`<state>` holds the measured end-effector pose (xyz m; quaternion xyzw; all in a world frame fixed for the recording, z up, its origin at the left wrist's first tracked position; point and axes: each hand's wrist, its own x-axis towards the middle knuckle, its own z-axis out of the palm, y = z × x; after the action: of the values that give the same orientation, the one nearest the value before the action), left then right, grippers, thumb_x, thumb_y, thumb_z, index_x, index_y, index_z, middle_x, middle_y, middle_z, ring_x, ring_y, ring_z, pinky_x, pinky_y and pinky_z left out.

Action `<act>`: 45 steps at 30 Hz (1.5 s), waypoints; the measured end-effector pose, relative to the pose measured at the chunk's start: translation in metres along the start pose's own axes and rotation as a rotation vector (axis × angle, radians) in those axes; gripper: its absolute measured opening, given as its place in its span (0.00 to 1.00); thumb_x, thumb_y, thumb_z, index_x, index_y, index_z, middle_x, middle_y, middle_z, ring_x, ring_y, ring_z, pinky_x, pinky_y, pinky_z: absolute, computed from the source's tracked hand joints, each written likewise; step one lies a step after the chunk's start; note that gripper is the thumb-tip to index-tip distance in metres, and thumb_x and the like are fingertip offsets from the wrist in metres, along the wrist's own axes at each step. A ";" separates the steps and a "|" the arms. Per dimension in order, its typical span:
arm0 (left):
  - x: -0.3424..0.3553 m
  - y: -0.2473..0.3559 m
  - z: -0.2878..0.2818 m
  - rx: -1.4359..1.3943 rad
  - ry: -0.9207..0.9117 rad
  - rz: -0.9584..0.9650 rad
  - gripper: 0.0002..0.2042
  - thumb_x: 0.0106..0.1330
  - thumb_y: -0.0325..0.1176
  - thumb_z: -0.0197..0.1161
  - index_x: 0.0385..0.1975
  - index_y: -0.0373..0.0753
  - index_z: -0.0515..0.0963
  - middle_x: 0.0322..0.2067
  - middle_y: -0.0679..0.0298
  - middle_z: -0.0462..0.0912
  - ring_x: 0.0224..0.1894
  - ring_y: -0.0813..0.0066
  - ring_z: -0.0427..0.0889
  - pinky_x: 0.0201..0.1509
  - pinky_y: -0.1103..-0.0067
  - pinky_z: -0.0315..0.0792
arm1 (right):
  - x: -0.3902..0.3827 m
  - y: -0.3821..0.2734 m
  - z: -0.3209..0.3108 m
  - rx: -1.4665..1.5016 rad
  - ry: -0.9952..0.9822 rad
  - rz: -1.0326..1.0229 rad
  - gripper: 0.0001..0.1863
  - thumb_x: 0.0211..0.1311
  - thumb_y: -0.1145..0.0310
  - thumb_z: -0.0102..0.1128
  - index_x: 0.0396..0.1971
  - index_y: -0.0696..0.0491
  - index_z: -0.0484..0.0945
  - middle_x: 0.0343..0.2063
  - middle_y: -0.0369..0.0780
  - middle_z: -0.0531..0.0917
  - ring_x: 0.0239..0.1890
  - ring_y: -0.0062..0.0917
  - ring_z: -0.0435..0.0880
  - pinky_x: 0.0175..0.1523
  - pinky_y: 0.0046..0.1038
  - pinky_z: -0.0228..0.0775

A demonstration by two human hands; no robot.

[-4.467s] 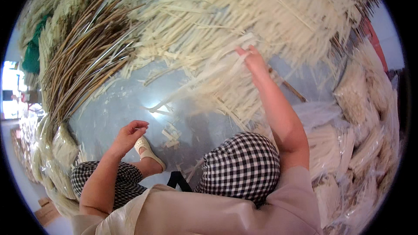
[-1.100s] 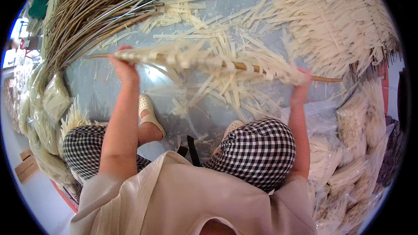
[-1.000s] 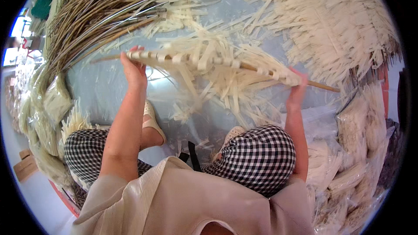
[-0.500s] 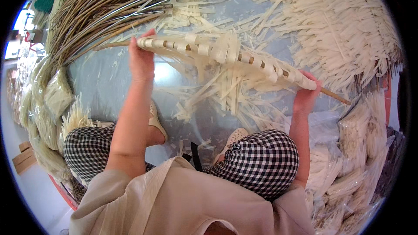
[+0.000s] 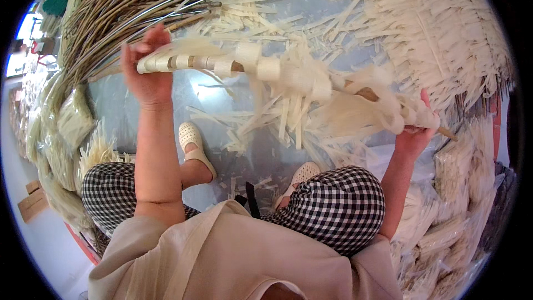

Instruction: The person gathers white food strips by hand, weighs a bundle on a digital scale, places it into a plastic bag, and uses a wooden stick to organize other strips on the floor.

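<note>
A thin brown stick wound with flat cream strips [image 5: 269, 69] spans the space between my hands, above the floor. My left hand [image 5: 149, 69] supports its left part loosely, thumb on one side and fingers raised on the other. Around the right part close the fingers of my right hand [image 5: 416, 133], with the bare tip of the stick poking out beyond. In the middle and at the right the strips stand off in loose, blurred loops, and brown wood shows through the gaps. Loose cream strips [image 5: 288, 119] lie on the floor underneath.
Long brown sticks [image 5: 139, 5] are heaped at the upper left. A thick layer of strip-covered pieces [image 5: 433, 33] spreads at the upper right. Plastic-wrapped bundles [image 5: 444, 239] sit by my right side, more bundles [image 5: 75, 116] by my left. My feet rest on the grey floor [image 5: 222, 161].
My hands have moved apart, the left to the left and the right to the right and lower. The left fingers have loosened, and the strip loops have slid outward and opened wider.
</note>
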<state>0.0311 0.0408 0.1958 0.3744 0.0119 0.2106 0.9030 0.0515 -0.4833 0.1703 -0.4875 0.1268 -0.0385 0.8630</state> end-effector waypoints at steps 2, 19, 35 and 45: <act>-0.003 -0.027 -0.029 0.097 -0.045 -0.054 0.25 0.72 0.50 0.45 0.28 0.35 0.81 0.42 0.49 0.83 0.50 0.56 0.79 0.63 0.63 0.65 | 0.005 0.042 -0.020 -0.042 0.005 -0.065 0.33 0.72 0.46 0.35 0.62 0.58 0.64 0.54 0.44 0.75 0.56 0.29 0.74 0.62 0.33 0.65; -0.018 -0.011 0.077 0.598 -0.269 -0.348 0.63 0.37 0.88 0.39 0.64 0.34 0.60 0.58 0.39 0.69 0.56 0.53 0.75 0.63 0.63 0.66 | -0.018 0.049 0.042 -0.007 -0.439 0.294 0.38 0.72 0.39 0.24 0.67 0.54 0.58 0.66 0.39 0.64 0.68 0.29 0.60 0.71 0.34 0.49; -0.042 -0.073 -0.178 1.276 0.576 -0.970 0.36 0.65 0.63 0.47 0.61 0.38 0.67 0.60 0.56 0.71 0.62 0.60 0.69 0.65 0.64 0.62 | 0.016 0.170 0.010 -1.455 -0.701 0.160 0.27 0.59 0.51 0.59 0.54 0.51 0.74 0.48 0.42 0.78 0.50 0.33 0.78 0.54 0.37 0.67; -0.081 -0.157 0.053 1.873 -0.871 0.246 0.23 0.55 0.42 0.68 0.52 0.49 0.76 0.58 0.60 0.71 0.65 0.55 0.63 0.71 0.54 0.48 | 0.005 0.122 0.057 -1.773 -0.834 -0.317 0.16 0.62 0.54 0.56 0.30 0.54 0.74 0.28 0.43 0.81 0.34 0.39 0.81 0.38 0.39 0.72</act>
<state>0.0250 -0.1256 0.1156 0.9680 -0.1947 0.0544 0.1489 0.0635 -0.3727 0.0934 -0.9424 -0.2710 0.1299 0.1467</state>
